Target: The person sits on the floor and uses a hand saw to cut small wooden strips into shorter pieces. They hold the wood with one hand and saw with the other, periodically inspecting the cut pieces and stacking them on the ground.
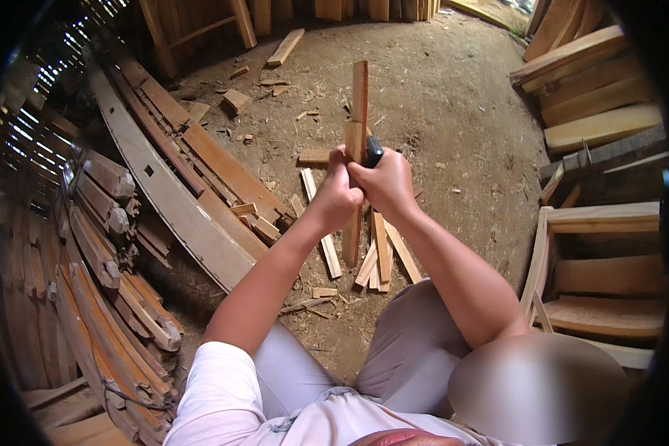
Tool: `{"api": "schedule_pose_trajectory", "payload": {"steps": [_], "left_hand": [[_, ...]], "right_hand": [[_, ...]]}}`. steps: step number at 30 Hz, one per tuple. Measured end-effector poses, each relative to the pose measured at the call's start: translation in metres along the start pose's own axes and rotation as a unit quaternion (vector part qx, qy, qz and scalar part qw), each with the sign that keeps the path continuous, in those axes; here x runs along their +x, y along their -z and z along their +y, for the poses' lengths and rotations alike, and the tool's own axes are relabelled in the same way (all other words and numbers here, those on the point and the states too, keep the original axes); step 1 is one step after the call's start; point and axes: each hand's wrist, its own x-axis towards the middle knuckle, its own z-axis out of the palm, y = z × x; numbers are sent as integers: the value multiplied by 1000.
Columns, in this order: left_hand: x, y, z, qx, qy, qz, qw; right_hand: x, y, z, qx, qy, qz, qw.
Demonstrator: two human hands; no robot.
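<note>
A long reddish-brown wooden strip point(360, 89) stands out lengthwise in front of me, passing through both hands. Against its middle lies a shorter, paler piece of wood point(354, 137). My left hand point(338, 197) is closed around the wood from the left side. On the other side my right hand point(386, 182) is closed too, its thumb pressed on the pale piece. A rounded black object point(373, 151) shows at the top of the right hand; its kind is hidden by the fingers. The strip's near end emerges below my hands.
Loose pale sticks point(383, 253) lie on the dirt floor point(468, 126) below my hands. Long boards point(149, 171) stretch along the left, beside stacked timber point(100, 260). At the right are a wooden frame point(602, 215) and piled planks point(595, 89). Offcuts point(236, 101) are scattered ahead.
</note>
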Motion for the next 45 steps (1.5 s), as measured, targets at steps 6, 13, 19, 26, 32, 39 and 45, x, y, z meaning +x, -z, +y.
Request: {"api": "schedule_pose_trajectory", "payload": {"steps": [6, 13, 19, 26, 32, 39, 45], "left_hand": [[-2, -11, -22, -36, 139, -93, 985], [1, -16, -20, -134, 99, -36, 985], [1, 19, -26, 77, 52, 42, 995], [-16, 85, -45, 106, 183, 124, 970], [-37, 167, -45, 29, 188, 249, 950], [-41, 198, -59, 187, 199, 332, 903], [-70, 210, -63, 424, 187, 243, 852]], "right_hand": [[1, 7, 12, -11, -75, -30, 997], [5, -1, 22, 60, -103, -51, 992], [8, -4, 17, 147, -106, -71, 981], [19, 8, 32, 142, -167, -99, 971], [29, 20, 43, 155, -189, -75, 967], [27, 18, 34, 159, -189, -45, 968], [29, 21, 38, 178, -199, -37, 963]]}}
